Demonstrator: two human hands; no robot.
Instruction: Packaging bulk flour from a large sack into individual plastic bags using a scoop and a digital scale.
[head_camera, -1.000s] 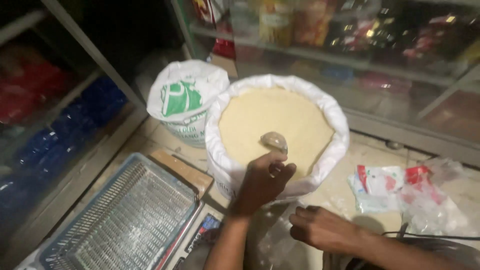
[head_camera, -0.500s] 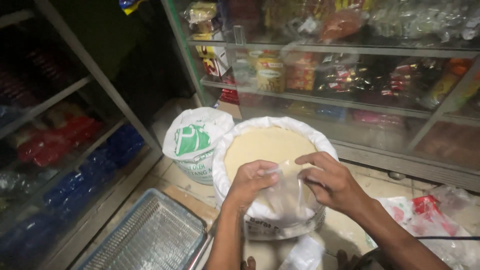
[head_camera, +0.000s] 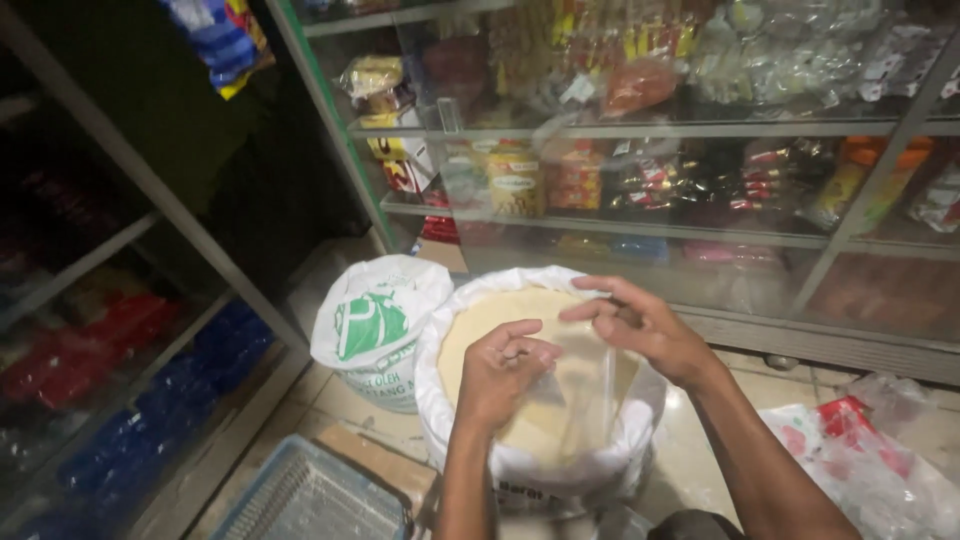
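While both your left hand (head_camera: 505, 368) and right hand (head_camera: 640, 325) pinch its mouth, the clear plastic bag (head_camera: 575, 405) hangs straight down between them over the open grain sack (head_camera: 440, 400).

We stand in a dim, cramped shop where the light falls mostly on the far side. A glass display cabinet (head_camera: 640, 180) with metal framing fills the far wall, its shelves crowded with packets and jars in yellow, red and orange. On the left we see a second shelving unit (head_camera: 110, 330) holding red and blue packs behind glass. The pale tiled floor (head_camera: 330, 400) runs between them, and a blue wire basket (head_camera: 310, 500) sits near us at the bottom.
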